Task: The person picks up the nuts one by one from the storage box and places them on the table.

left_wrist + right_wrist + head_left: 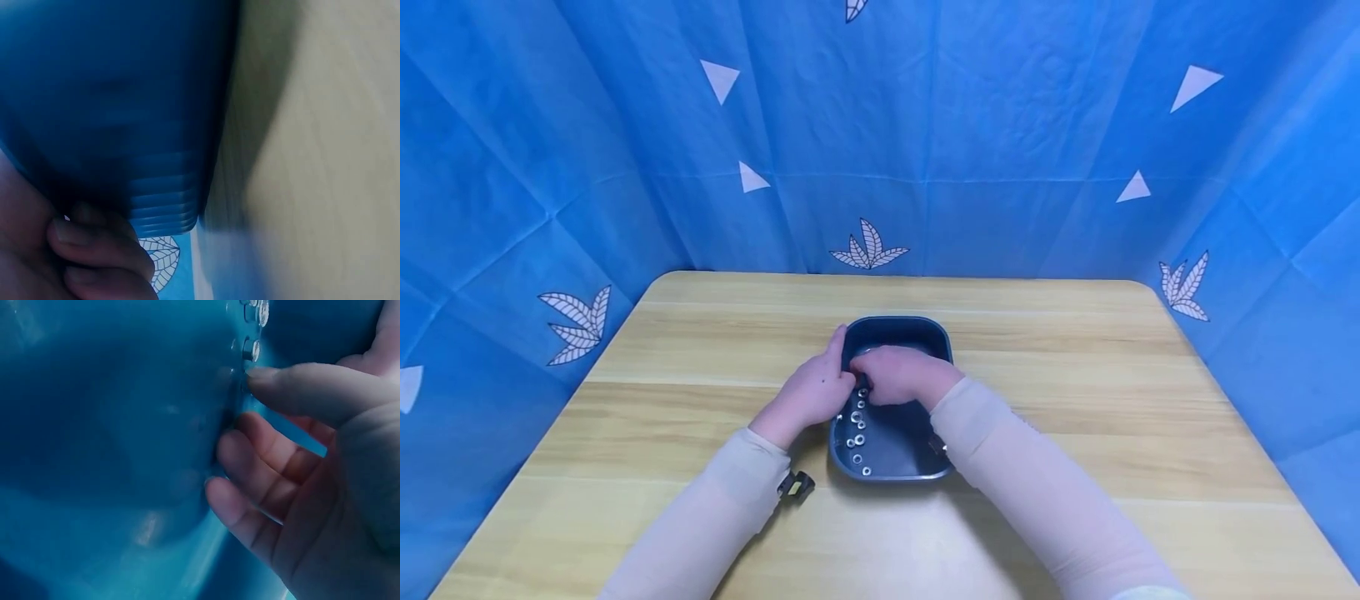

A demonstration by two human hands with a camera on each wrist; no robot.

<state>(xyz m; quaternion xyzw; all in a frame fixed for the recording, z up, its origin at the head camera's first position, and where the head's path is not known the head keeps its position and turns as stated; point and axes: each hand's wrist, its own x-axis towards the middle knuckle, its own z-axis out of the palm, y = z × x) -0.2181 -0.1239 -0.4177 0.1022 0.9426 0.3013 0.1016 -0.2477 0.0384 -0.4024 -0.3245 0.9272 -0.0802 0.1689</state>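
Nuts: small, metallic, in an uneven line along the left side inside the bin, which sits on the surface, roughly midway across.

Head view: I see the left hand at the bin's left rim, index finger stretched along it, thumb over the edge. Right hand is inside the bin, knuckles up, at the far end of the line, just beside the left thumb. Blue cloth with leaf prints hangs behind.

Left wrist view: fingers curled against the bin's outer wall; I read this as a grip on the rim. Wall partly blurred.

Right wrist view: fingers loosely bent, thumb apart from them, plain gap between, nothing held that I can see. Fingertips lie by the bin's wall; contact, cannot tell. Several nuts sit just beyond the thumb tip.
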